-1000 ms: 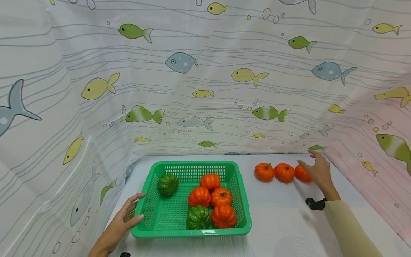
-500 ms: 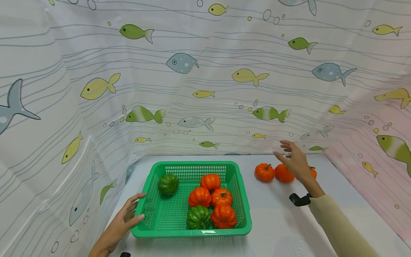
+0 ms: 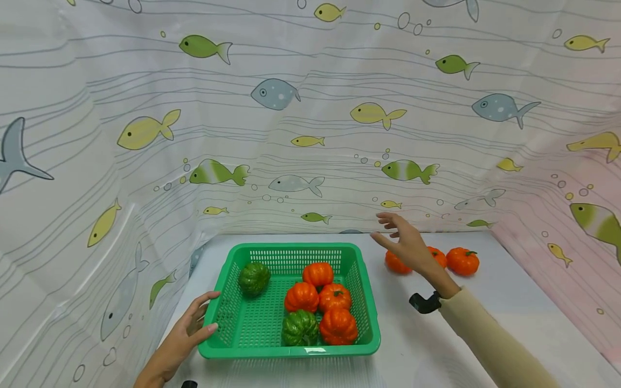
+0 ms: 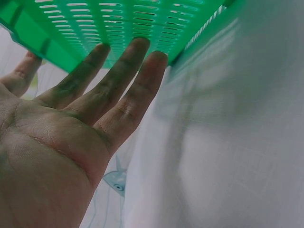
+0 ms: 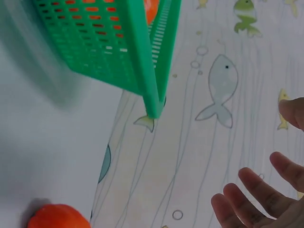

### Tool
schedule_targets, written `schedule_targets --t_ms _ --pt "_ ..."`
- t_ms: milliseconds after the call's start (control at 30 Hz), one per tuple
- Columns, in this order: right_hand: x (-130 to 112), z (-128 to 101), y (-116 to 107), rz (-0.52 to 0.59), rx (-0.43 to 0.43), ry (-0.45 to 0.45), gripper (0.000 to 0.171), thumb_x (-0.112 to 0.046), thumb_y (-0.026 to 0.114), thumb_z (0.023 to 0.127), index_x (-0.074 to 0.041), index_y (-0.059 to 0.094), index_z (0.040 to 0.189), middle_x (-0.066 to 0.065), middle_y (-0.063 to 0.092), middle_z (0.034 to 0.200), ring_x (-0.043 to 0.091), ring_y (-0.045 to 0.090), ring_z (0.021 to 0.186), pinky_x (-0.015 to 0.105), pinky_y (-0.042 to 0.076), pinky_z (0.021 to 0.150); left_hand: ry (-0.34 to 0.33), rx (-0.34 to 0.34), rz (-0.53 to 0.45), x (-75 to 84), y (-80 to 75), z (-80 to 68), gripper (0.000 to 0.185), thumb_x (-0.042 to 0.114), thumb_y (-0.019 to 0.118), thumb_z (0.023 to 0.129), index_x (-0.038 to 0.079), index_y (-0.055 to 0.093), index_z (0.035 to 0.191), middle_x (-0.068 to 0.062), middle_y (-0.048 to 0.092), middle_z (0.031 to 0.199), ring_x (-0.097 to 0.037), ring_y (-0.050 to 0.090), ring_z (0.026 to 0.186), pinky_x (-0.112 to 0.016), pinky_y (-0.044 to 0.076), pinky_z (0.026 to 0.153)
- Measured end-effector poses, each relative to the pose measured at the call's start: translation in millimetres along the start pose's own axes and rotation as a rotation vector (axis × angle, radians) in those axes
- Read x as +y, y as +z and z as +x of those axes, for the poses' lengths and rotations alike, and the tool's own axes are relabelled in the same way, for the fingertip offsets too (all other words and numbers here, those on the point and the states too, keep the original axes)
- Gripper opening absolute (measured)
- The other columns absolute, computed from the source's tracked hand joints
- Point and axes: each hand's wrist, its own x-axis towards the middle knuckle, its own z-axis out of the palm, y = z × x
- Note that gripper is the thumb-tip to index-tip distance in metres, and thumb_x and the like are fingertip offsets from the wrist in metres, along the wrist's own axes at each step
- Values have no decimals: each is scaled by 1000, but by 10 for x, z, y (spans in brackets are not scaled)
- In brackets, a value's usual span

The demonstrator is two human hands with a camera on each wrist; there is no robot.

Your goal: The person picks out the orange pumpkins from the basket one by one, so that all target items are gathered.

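Observation:
A green plastic basket [image 3: 288,352] with slotted walls stands on the white table. My left hand [image 3: 186,327] is at its left side; in the left wrist view the extended fingers [image 4: 124,66] touch the slotted wall. Inside are a dark green pumpkin [image 3: 254,279] at the back left, a second green pumpkin [image 3: 299,327] at the front, and several orange pumpkins, one at the front right [image 3: 338,326]. Fingers spread and holding nothing, my right hand [image 3: 406,245] hovers above a row of three orange pumpkins, partly covering two of them; the rightmost pumpkin [image 3: 462,262] shows whole.
A white curtain [image 3: 330,118] printed with fish hangs behind the table and along both sides. Black wrist cameras sit at my wrists, the right one [image 3: 425,303] over the table. Bare white tabletop [image 3: 417,350] lies right of the basket.
My right hand has moved left, from over the rightmost orange pumpkin to above the leftmost one in the row. The left hand, basket and pumpkins have stayed in place.

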Motion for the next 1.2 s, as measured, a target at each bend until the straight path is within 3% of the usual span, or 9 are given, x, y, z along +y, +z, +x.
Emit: schedule_targets --t_ms 167,333,567,833,933,1200 --pt "-218 21 146 10 -46 -97 58 -41 66 89 -15 48 137 6 55 128 23 55 112 45 51 88 0 4 10 1 2 2 59 11 48 100 25 21 151 -9 9 156 -49 3 140 -77 9 99" --pt "-403 50 295 16 -97 -138 56 -44 64 89 -20 48 137 -3 54 130 16 54 112 40 50 88 1 0 10 2 2 -5 59 11 47 100 25 21 151 -9 9 156 -49 3 140 -76 9 100" --pt "-610 97 498 39 -190 -175 56 -45 64 89 -19 49 136 -4 57 124 15 54 108 41 51 86 1 4 4 8 13 -5 59 11 47 100 25 21 151 -9 9 156 -49 3 140 -76 10 100" --pt "-755 94 778 34 -340 -217 54 -50 63 88 -24 50 134 -6 58 119 14 56 107 38 52 86 7 3 10 10 18 -5 58 11 47 100 24 22 150 -10 10 155 -49 8 140 -70 28 100" --pt "-814 84 861 12 -393 -226 54 -50 62 89 -23 50 133 -5 58 119 10 56 105 36 52 83 8 6 12 8 20 -1 58 11 47 100 24 22 150 -10 11 155 -49 8 140 -72 23 100" --pt "-893 51 1101 -36 -533 -225 55 -53 58 90 -20 51 133 -1 61 115 20 58 106 34 50 86 -4 8 21 13 6 5 59 12 49 100 25 22 150 -10 10 156 -50 6 139 -75 16 100"
